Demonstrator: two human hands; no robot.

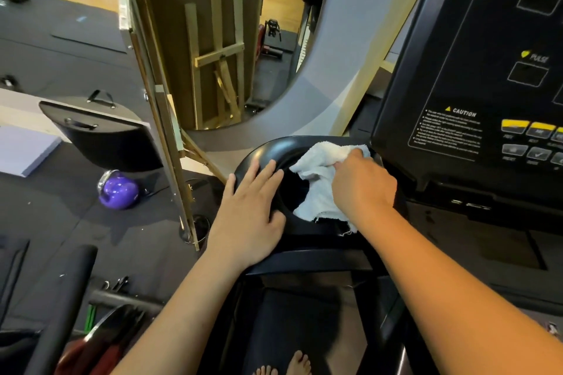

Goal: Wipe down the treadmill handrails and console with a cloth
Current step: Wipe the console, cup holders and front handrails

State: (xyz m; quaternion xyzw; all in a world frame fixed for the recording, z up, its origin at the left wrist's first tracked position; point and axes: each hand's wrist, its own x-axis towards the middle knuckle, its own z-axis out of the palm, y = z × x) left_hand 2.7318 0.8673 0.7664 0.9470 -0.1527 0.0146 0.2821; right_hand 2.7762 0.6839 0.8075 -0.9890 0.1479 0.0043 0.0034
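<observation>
A white cloth (320, 183) lies bunched over the round black cup holder (268, 149) at the left end of the treadmill console. My right hand (362, 186) grips the cloth from above and presses it against the holder's right side. My left hand (249, 210) rests flat, fingers straight, on the holder's left rim. The black console panel (475, 70), with a caution label, a pulse mark and yellow and grey buttons, rises at the right. Below my arms runs the dark treadmill frame (310, 262).
A purple kettlebell (118, 190) sits on the dark floor mat at the left. A leaning mirror with a wooden frame (158, 119) stands just left of the treadmill. A black padded bench (100, 137) is beyond the kettlebell. My bare feet (283, 367) show on the belt.
</observation>
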